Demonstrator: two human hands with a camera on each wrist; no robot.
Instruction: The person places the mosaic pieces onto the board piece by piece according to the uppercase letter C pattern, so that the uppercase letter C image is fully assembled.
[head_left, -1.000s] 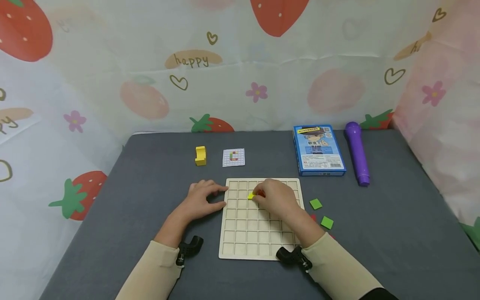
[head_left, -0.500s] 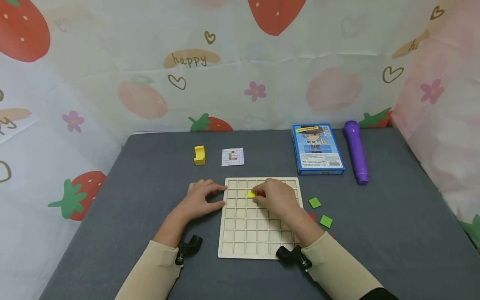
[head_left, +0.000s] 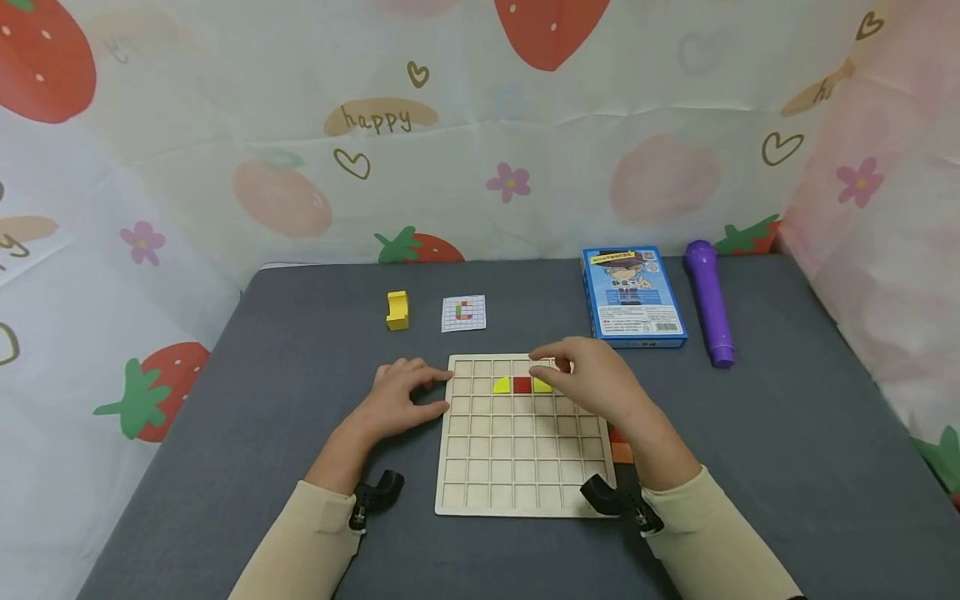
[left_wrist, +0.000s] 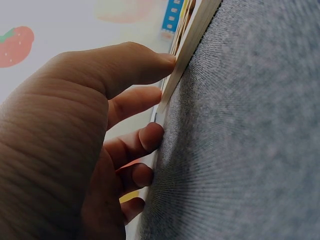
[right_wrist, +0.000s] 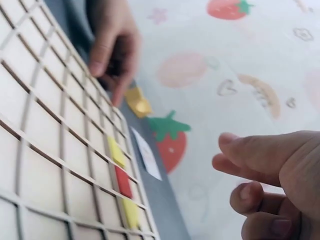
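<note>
A pale wooden grid board (head_left: 487, 467) lies on the dark tabletop. In its second row from the far edge sit a yellow piece (head_left: 501, 386) with a curved edge, a red square tile (head_left: 522, 385) and another yellow piece (head_left: 542, 386), side by side. My left hand (head_left: 397, 400) touches the board's left edge with thumb and index finger extended. Over the far right of the board hovers my right hand (head_left: 600, 383), its thumb and index fingertips apart. The right wrist view shows nothing between those fingers, off to the side of the red tile (right_wrist: 123, 181).
Beyond the board are a yellow block (head_left: 397, 310) with a notch and a small pattern card (head_left: 463, 313). A blue box (head_left: 636, 300) and a purple microphone (head_left: 711, 304) lie at the back right. An orange tile (head_left: 622, 452) shows beside the right forearm, which hides other loose tiles.
My right hand has let go of the pieces and lifted away to the right, uncovering the red tile and the second yellow piece. The left hand stays at the board's edge.
</note>
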